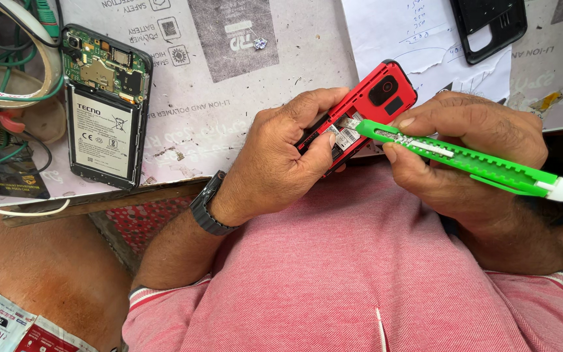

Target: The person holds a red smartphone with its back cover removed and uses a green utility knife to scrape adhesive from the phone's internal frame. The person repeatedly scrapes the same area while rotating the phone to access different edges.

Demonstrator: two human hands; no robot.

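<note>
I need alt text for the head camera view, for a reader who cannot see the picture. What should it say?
Seen from above, a person's left hand holds a small red phone with its back open, while the right hand points a green utility knife into the opening. On the worktable to the left lies a smartphone without its back cover, and a black phone cover lies at the top right.

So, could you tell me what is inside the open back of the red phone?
The red phone shows a labelled compartment, with the green knife tip inside. The left hand covers the rest.
</note>
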